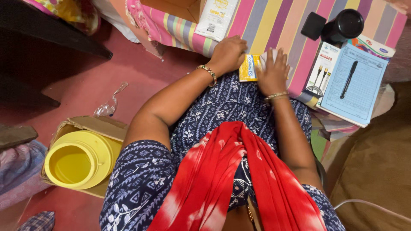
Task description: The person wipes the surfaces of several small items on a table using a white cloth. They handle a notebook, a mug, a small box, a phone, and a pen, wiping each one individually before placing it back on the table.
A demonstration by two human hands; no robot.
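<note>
At the near edge of the striped cloth-covered table point(274, 25), both hands press a small flat yellow packet point(249, 67) — left hand point(228, 53) curled on its left end, right hand point(273, 72) spread, fingers wide, over its right — seemingly light, thin, best pinched by an edge.
</note>
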